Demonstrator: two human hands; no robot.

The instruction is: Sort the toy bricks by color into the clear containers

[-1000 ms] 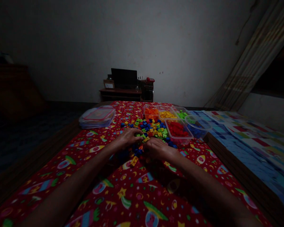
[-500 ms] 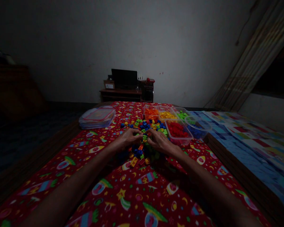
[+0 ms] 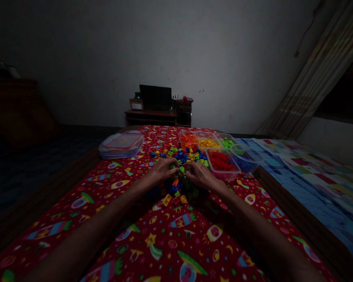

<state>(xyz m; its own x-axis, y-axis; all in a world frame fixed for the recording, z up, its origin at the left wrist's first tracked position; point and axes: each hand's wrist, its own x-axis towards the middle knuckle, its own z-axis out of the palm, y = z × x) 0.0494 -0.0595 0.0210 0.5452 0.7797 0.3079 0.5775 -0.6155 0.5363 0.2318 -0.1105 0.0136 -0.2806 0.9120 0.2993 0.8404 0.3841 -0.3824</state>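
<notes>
A mixed pile of toy building blocks [image 3: 191, 156] in blue, green, yellow, red and orange lies on the red patterned cloth. My left hand [image 3: 164, 170] is at the pile's left side, fingers curled in a pinch around a bit of green, seemingly a green block. My right hand [image 3: 199, 174] faces it from the right, thumb and fingers bent close together; what they hold is hidden. Between the fingertips of both hands shows a green block [image 3: 181, 170]. Nearer me lie a yellow block [image 3: 166, 200] and a red block [image 3: 176, 200].
Clear tubs hold sorted blocks: orange [image 3: 188, 140], yellow [image 3: 208, 143], green [image 3: 227, 143], red [image 3: 222, 161] and blue [image 3: 245, 161]. Stacked clear lids [image 3: 122, 145] lie at the left. A bed [image 3: 306, 172] adjoins the table's right side; a monitor [image 3: 155, 97] stands behind.
Both hands stay over the pile and shift only slightly. The right fingers have moved a little right, and the green block between the hands shows more. The camera view has shifted slightly.
</notes>
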